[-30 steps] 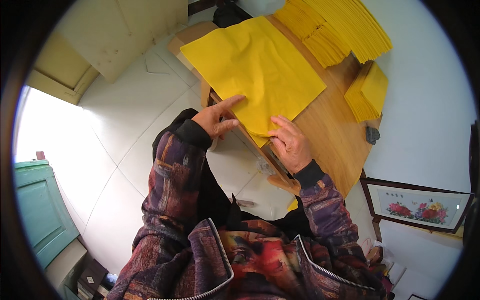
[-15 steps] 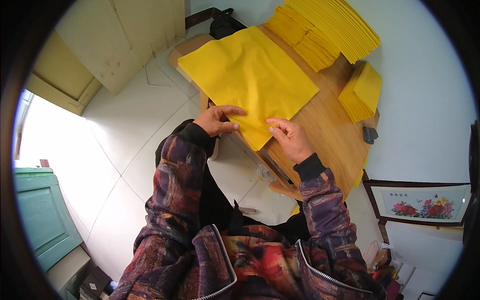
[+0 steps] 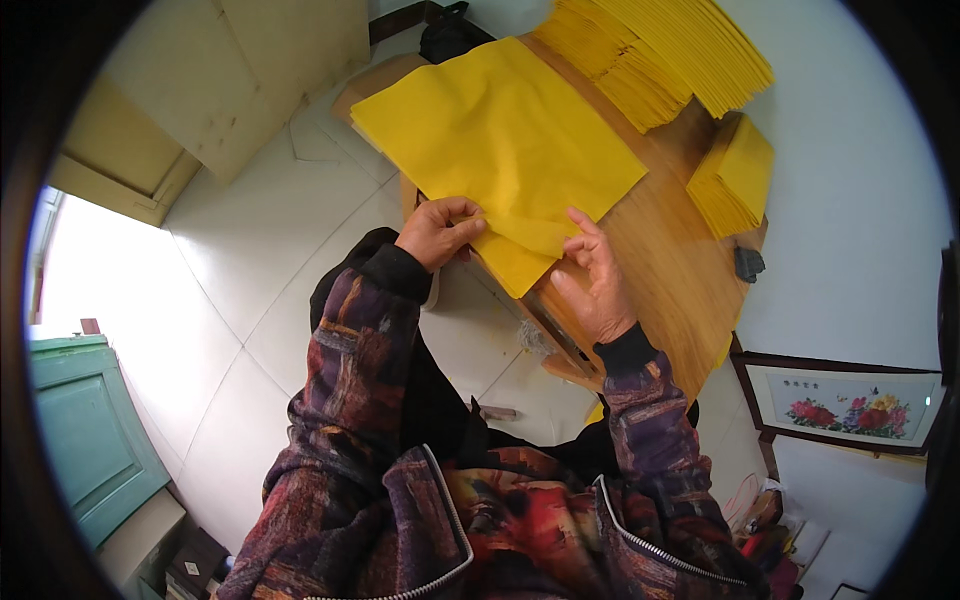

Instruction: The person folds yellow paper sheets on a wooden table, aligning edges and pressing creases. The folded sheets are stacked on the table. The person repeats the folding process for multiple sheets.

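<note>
A large yellow paper sheet (image 3: 500, 140) lies spread on a wooden table (image 3: 670, 260), its near corner hanging over the table's edge. My left hand (image 3: 437, 230) pinches the sheet's near edge between thumb and fingers. My right hand (image 3: 592, 285) pinches the same edge a little to the right, with a raised crease in the paper between the two hands.
A big fanned stack of yellow sheets (image 3: 670, 50) lies at the table's far end, and a smaller folded yellow pile (image 3: 735, 180) at its right. A small dark object (image 3: 748, 263) sits by the wall. A framed flower picture (image 3: 850, 400) leans low right; a teal cabinet (image 3: 90, 430) stands left.
Both hands went from lying flat on the sheet's near corner to pinching its edge; the edge is now lifted into a crease. The view shifted slightly.
</note>
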Demonstrator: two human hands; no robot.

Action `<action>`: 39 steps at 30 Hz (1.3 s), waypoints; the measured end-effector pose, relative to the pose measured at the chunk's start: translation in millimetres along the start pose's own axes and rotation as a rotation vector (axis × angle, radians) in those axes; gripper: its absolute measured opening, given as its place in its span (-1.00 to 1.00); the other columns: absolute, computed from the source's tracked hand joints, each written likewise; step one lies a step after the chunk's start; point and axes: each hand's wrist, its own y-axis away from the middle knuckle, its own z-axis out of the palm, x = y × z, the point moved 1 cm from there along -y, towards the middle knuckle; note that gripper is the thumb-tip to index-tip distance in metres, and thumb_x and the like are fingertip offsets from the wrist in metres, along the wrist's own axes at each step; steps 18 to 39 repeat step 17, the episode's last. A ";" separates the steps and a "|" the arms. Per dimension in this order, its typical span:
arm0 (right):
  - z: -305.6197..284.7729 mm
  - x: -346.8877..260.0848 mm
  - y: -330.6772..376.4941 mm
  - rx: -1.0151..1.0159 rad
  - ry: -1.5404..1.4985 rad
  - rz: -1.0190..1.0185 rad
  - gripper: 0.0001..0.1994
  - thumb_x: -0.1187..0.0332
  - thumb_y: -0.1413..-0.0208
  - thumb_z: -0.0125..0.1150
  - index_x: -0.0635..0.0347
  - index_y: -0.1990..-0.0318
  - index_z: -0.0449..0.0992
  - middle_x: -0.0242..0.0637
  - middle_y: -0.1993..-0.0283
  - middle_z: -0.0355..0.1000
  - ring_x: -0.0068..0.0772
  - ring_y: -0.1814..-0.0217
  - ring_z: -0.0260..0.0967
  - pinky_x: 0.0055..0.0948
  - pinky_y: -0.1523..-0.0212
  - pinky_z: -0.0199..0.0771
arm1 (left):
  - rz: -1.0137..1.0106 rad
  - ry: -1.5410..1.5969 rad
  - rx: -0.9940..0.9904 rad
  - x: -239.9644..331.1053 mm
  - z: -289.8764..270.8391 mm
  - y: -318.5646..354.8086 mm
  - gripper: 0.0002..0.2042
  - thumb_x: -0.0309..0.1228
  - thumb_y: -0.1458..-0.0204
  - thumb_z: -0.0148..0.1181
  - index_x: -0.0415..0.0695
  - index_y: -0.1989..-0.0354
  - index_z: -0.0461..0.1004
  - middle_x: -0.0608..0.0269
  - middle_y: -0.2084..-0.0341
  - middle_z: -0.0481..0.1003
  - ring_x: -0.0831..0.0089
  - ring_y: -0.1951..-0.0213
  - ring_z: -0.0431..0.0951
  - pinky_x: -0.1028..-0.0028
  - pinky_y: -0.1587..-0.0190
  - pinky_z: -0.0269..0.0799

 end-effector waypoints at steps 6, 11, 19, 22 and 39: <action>6.3 -6.5 0.8 -0.209 0.459 -0.217 -0.78 0.53 0.13 0.26 0.12 0.28 0.43 -0.03 -0.27 0.13 0.00 -0.13 0.28 -0.32 -0.09 0.32 | 0.013 0.014 0.030 6.1 6.1 3.9 -0.84 -0.38 -0.13 0.12 -0.24 0.29 0.48 0.35 0.51 0.47 0.62 0.57 0.42 0.59 0.49 0.40; 6.8 -0.5 -5.6 -0.179 0.503 -0.156 -0.90 0.52 0.06 0.21 0.20 0.35 0.45 -0.15 0.08 0.41 0.04 -0.04 0.34 -0.22 0.01 0.38 | 0.023 0.012 0.020 3.8 4.1 1.9 -0.84 -0.39 -0.13 0.11 -0.25 0.28 0.48 0.35 0.50 0.48 0.61 0.55 0.43 0.59 0.48 0.40; 2.8 11.6 -9.5 -0.151 0.224 0.145 -0.92 0.45 -0.09 0.18 0.25 0.28 0.47 -0.25 0.19 0.45 -0.26 0.13 0.40 -0.32 0.13 0.40 | 0.046 0.029 -0.018 -1.7 0.5 -0.6 -0.83 -0.39 -0.13 0.11 -0.24 0.25 0.49 0.34 0.50 0.48 0.61 0.53 0.44 0.58 0.44 0.42; 2.8 11.6 -9.5 -0.151 0.224 0.145 -0.92 0.45 -0.09 0.18 0.25 0.28 0.47 -0.25 0.19 0.45 -0.26 0.13 0.40 -0.32 0.13 0.40 | 0.046 0.029 -0.018 -1.7 0.5 -0.6 -0.83 -0.39 -0.13 0.11 -0.24 0.25 0.49 0.34 0.50 0.48 0.61 0.53 0.44 0.58 0.44 0.42; 2.8 11.6 -9.5 -0.151 0.224 0.145 -0.92 0.45 -0.09 0.18 0.25 0.28 0.47 -0.25 0.19 0.45 -0.26 0.13 0.40 -0.32 0.13 0.40 | 0.046 0.029 -0.018 -1.7 0.5 -0.6 -0.83 -0.39 -0.13 0.11 -0.24 0.25 0.49 0.34 0.50 0.48 0.61 0.53 0.44 0.58 0.44 0.42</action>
